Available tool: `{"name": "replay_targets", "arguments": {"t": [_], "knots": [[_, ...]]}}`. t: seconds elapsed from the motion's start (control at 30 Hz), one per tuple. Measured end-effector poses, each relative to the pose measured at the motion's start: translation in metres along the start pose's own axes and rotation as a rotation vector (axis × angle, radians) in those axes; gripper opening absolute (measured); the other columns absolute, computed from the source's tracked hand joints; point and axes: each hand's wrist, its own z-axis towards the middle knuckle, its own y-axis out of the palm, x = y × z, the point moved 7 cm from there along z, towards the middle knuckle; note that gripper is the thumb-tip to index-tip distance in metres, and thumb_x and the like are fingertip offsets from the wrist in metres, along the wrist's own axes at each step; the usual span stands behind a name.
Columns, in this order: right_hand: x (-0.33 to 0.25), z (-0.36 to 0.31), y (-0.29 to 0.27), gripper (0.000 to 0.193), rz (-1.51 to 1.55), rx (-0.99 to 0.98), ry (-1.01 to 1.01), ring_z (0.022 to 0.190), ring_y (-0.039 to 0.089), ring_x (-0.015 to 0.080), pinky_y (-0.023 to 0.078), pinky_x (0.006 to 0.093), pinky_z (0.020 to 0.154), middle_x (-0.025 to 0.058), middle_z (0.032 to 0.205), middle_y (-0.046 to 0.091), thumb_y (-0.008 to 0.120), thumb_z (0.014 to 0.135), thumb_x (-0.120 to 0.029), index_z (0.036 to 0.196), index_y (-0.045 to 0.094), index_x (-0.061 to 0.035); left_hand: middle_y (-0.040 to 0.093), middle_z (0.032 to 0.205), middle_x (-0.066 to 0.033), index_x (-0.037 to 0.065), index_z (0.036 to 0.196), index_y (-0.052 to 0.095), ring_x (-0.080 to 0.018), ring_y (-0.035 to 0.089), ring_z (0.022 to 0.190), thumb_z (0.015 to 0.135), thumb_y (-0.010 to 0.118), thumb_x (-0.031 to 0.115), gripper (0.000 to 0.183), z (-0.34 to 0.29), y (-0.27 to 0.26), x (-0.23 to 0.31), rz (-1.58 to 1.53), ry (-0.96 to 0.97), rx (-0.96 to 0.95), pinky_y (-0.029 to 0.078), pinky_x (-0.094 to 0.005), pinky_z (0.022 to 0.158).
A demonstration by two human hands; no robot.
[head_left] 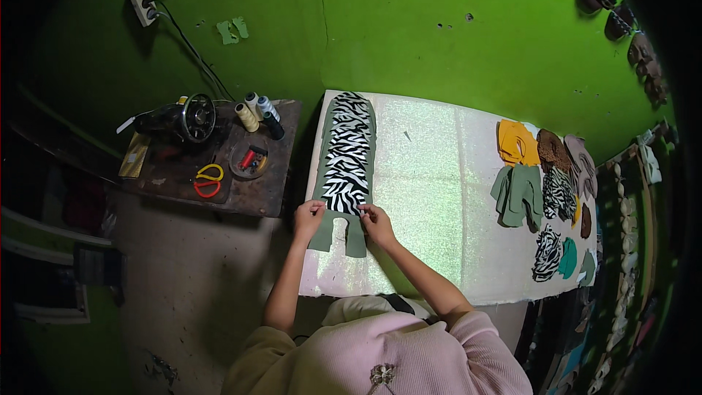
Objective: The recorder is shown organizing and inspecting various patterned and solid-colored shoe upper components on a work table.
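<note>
A row of black-and-white zebra-print fabric pieces (345, 164) runs along the left side of the cloth-covered table (417, 175). They lie over sage-green fabric pieces (319, 240), whose edges show at both sides. The nearest green piece has a U-shaped notch and is uncovered at its near end. My left hand (310, 218) pinches the near left corner of the closest zebra-print piece. At its near right corner, the fingers of my right hand (375, 224) are closed on the same piece.
On the table's right are piles of yellow (517, 142), green (518, 195) and zebra-print (547, 254) cut pieces. To the left, a dark wooden table (252, 201) holds a sewing machine (196, 118), thread cones (248, 118), scissors (208, 181) and a bowl of spools (250, 159). Goods hang at far right.
</note>
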Motion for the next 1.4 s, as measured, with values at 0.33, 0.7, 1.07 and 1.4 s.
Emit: {"name": "replay_targets", "arguments": {"t": [0.33,0.7,1.07,1.4], "knots": [[-0.050,-0.005,-0.005,0.035,-0.344,-0.048,-0.086,0.084,0.056,0.0279,0.047,0.0332,0.078,0.0162,0.094,0.051,0.060,0.085,-0.007,0.119,0.057,-0.0032,0.068,0.086,-0.0098,0.000,0.098,0.066,-0.0169,0.064,0.079,0.080,0.064,0.006,0.019,-0.001,-0.001,0.008,0.116,0.012,-0.016,0.049,-0.0274,0.070],[-0.044,-0.013,0.012,0.083,-0.660,-0.287,0.067,0.096,0.055,0.0377,0.049,0.0379,0.087,0.0232,0.116,0.037,0.072,0.068,-0.005,0.141,0.031,-0.0073,0.049,0.102,-0.0146,0.016,0.124,0.055,-0.0305,0.056,0.093,0.067,0.074,0.002,0.062,-0.014,-0.003,0.021,0.404,0.041,-0.296,0.047,-0.0339,0.082],[-0.054,-0.019,0.016,0.107,-0.844,-0.359,0.165,0.104,0.053,0.0381,0.051,0.0404,0.087,0.0214,0.127,0.033,0.085,0.056,-0.014,0.145,0.025,-0.0145,0.040,0.120,-0.0129,0.031,0.136,0.042,-0.0326,0.054,0.105,0.057,0.082,0.006,0.092,-0.028,-0.004,0.022,0.610,-0.089,-0.434,0.049,-0.0425,0.085],[-0.069,-0.040,0.003,0.098,-0.968,-0.210,-0.064,0.103,0.054,0.0370,0.054,0.0432,0.080,0.0182,0.130,0.033,0.081,0.063,-0.024,0.144,0.025,-0.0177,0.030,0.141,-0.0135,0.020,0.135,0.043,-0.0339,0.034,0.125,0.061,0.080,0.010,0.083,-0.051,0.040,0.062,0.991,0.255,-0.116,0.039,-0.0462,0.093]]}}
